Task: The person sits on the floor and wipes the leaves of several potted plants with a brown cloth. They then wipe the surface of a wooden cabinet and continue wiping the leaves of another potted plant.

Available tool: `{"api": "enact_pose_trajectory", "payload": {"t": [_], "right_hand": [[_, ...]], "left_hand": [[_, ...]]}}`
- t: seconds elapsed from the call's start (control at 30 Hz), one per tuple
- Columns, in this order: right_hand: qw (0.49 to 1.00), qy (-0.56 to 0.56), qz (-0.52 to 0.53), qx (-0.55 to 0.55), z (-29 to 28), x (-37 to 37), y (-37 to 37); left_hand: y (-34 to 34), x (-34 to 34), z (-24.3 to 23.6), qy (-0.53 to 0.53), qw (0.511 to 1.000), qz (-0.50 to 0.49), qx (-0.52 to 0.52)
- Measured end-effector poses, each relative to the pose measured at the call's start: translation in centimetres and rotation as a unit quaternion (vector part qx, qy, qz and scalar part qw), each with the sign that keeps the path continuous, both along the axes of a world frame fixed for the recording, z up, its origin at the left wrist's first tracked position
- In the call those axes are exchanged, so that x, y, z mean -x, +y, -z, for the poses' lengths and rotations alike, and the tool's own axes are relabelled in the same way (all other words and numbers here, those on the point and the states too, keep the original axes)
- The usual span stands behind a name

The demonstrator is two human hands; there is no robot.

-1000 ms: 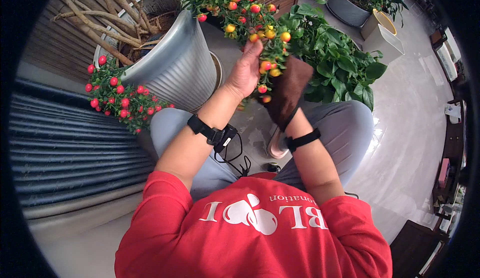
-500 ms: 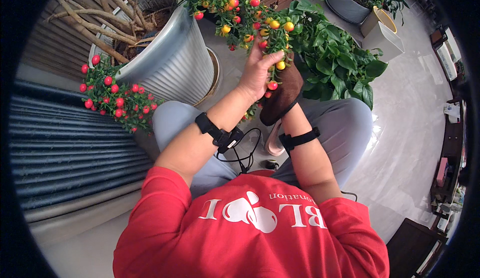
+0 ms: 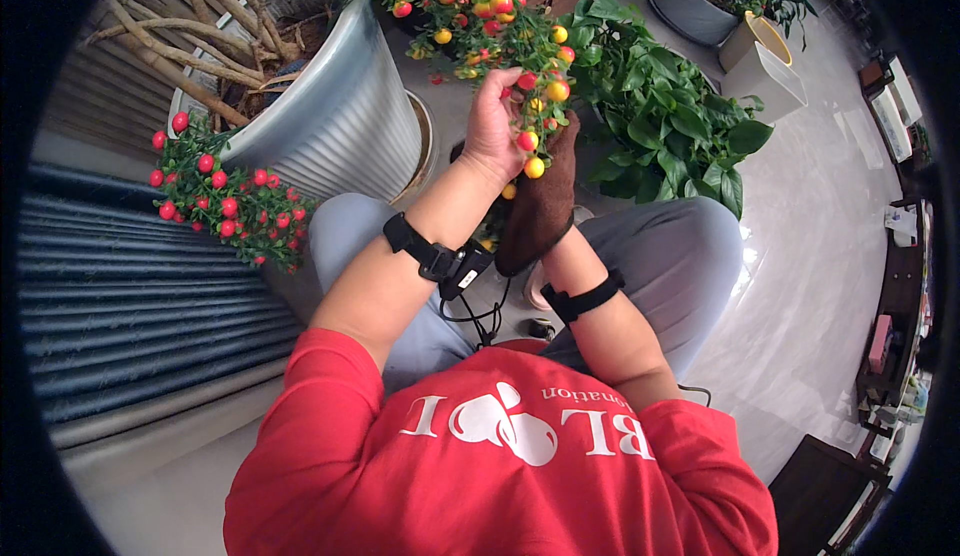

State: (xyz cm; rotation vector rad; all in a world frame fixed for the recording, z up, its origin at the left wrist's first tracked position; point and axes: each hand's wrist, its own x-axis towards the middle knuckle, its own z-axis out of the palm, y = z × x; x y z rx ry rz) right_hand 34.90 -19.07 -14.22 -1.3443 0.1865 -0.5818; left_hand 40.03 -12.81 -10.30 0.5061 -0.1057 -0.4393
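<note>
Now the left hand (image 3: 492, 121) is closed around a small branch of the berry plant (image 3: 470, 1), with its red, orange and yellow berries and small green leaves; the fingers curl over the twig near the hanging berries. The right hand (image 3: 548, 191) is mostly hidden under a dark brown cloth (image 3: 540, 211), which it presses from below against the same branch, so I cannot tell exactly how its fingers are. Compared with half a second ago, both hands have moved a little higher along the branch, and the cloth now stands more upright under the berries. The branch hangs above the person's knees, just beside the large grey ribbed pot (image 3: 340, 126). A leafy green plant (image 3: 660, 121) stands to the right, near the cloth.
</note>
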Motion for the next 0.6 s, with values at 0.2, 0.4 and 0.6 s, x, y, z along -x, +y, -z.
{"api": "enact_pose_trajectory", "payload": {"t": [0.2,0.4,0.6], "right_hand": [[0.887,0.11,0.023,0.447,0.2,1.1,-1.8],[0.956,0.14,-0.047,0.255,1.1,-0.7,-2.6],[0.973,0.104,-0.109,-0.173,4.5,-1.8,-2.8]], "left_hand": [[1.1,0.7,-1.4,-0.042,0.996,-0.002,-0.075],[2.2,1.8,-1.2,-0.072,0.979,-0.013,-0.189],[1.9,2.3,1.9,-0.09,0.907,0.051,-0.409]]}}
